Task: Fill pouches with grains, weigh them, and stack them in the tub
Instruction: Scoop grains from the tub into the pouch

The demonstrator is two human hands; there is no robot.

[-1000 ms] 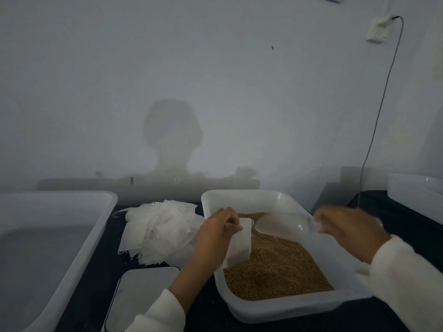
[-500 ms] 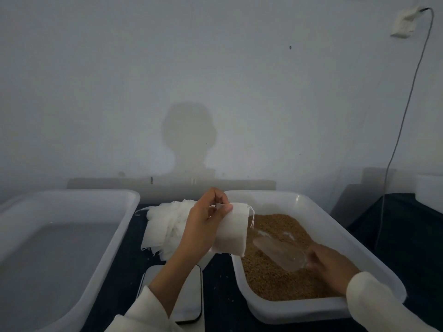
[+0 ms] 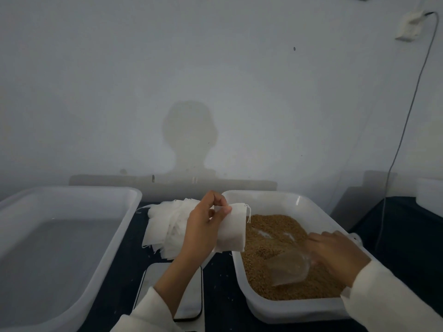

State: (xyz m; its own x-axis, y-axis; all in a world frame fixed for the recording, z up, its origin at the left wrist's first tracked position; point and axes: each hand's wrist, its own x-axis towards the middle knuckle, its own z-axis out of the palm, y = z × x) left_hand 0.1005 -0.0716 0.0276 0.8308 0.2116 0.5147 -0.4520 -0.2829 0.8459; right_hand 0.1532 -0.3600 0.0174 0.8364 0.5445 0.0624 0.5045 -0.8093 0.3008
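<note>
Dim room, pale wall, dark bench.
Left hand (image 3: 203, 226) pinched a white pouch (image 3: 233, 230) above the grain tub's (image 3: 282, 310) left rim; right hand (image 3: 335, 255) gripped a clear scoop (image 3: 287, 269) in the grains (image 3: 271, 228). Empty tub (image 3: 72, 202) at left edge.

Our left hand (image 3: 203, 226) is raised at about 11 o'clock from our chest, its back toward us and the wrist bent slightly, thumb and curled fingers (image 3: 221, 212) pinching the top edge of a white pouch (image 3: 233, 230) that hangs below them. The left forearm climbs from 6 o'clock in a pale sleeve pushed back from the wrist. Our right hand (image 3: 335, 255) sits lower, at about 2 o'clock, palm down, fingers wrapped round the handle of a clear scoop (image 3: 288, 269). Its sleeved forearm enters from 4 o'clock.
</note>
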